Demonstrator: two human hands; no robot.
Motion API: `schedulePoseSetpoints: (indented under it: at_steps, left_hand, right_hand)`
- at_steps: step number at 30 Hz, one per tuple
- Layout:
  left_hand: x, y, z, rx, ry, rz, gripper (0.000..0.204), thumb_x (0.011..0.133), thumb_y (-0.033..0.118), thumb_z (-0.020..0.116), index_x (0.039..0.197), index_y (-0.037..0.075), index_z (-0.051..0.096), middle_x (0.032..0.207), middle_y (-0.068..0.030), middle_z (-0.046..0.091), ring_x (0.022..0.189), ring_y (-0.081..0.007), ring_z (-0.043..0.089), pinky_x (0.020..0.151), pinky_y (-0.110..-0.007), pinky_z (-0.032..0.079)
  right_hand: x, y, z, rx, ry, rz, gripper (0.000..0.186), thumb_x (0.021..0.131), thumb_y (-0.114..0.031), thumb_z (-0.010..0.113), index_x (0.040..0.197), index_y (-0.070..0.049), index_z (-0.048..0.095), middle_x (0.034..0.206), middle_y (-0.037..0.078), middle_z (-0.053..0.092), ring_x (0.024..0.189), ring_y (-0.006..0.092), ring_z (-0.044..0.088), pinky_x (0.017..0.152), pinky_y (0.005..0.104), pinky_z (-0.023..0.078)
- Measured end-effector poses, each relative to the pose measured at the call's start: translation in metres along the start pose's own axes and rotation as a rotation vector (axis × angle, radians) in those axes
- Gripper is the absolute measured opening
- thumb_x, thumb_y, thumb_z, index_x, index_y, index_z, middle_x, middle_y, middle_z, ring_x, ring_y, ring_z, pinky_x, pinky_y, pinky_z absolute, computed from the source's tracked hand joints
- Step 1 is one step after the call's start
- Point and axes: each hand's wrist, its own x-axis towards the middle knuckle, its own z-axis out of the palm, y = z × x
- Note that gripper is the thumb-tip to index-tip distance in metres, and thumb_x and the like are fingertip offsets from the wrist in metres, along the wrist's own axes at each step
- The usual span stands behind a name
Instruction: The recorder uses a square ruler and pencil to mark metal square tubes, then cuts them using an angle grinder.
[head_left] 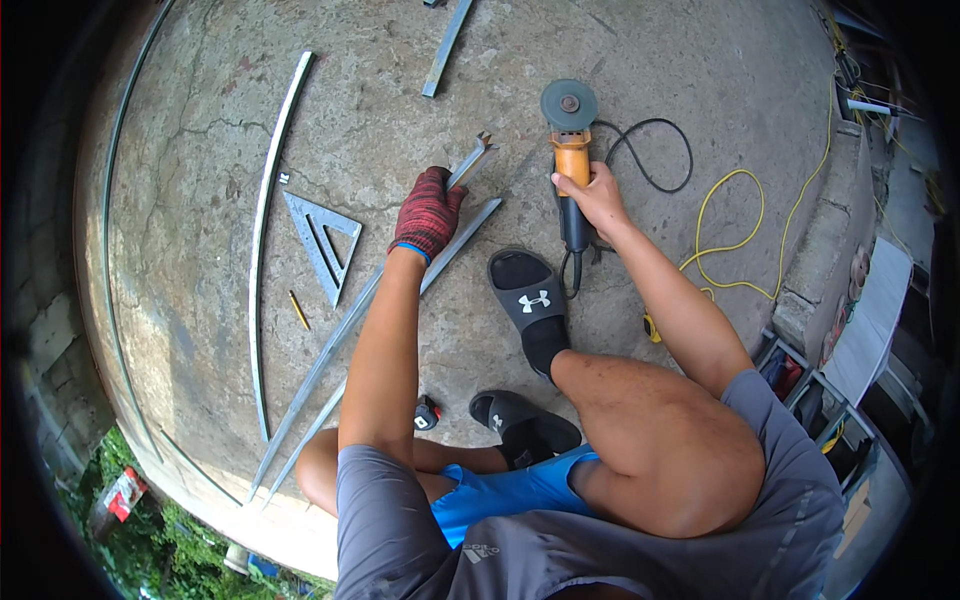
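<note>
My left hand (430, 215), in a red and black knit glove, is closed around a long metal channel (340, 335) near its upper end. The channel slants from the lower left up past my fist, its cut end showing beyond the glove. Beside it a second metal strip (465, 242) runs at a similar slant on the ground. My bare right hand (598, 200) grips a yellow and black angle grinder (571, 160) by its body. The grinder's dark disc (568, 104) points away from me, face up, apart from the channel. Some of my right fingers are hidden.
A triangular speed square (322, 245), a pencil (299, 310) and a long pale metal bar (270, 220) lie left. Another metal piece (447, 48) is ahead. A tape measure (426, 413) sits near my slides. Yellow cord (735, 245) loops at right, beside concrete blocks (815, 255).
</note>
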Motion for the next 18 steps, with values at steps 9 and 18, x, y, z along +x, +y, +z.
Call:
schedulePoseSetpoints:
  at_steps: [9, 18]
  left_hand:
    - [-0.027, 0.034, -0.043, 0.006, -0.050, -0.082, 0.040, 0.103, 0.037, 0.065, 0.128, 0.005, 0.062, 0.112, -0.0248, 0.074, 0.108, -0.0437, 0.070, 0.094, -0.051, 0.055]
    - [-0.049, -0.024, -0.012, 0.259, 0.274, -0.028, 0.025, 0.094, 0.022, 0.074, 0.111, 0.006, 0.067, 0.117, -0.0228, 0.063, 0.108, -0.0444, 0.064, 0.091, -0.053, 0.054]
  right_hand:
    - [-0.002, 0.009, -0.002, -0.268, 0.144, -0.111, 0.072, 0.081, -0.048, 0.088, 0.122, 0.005, 0.059, 0.112, 0.027, 0.073, 0.105, 0.0393, 0.072, 0.092, 0.0462, 0.056]
    - [-0.003, 0.013, -0.002, -0.340, 0.184, -0.185, 0.066, 0.083, -0.048, 0.086, 0.117, 0.005, 0.066, 0.111, 0.027, 0.073, 0.104, 0.0415, 0.071, 0.091, 0.0476, 0.055]
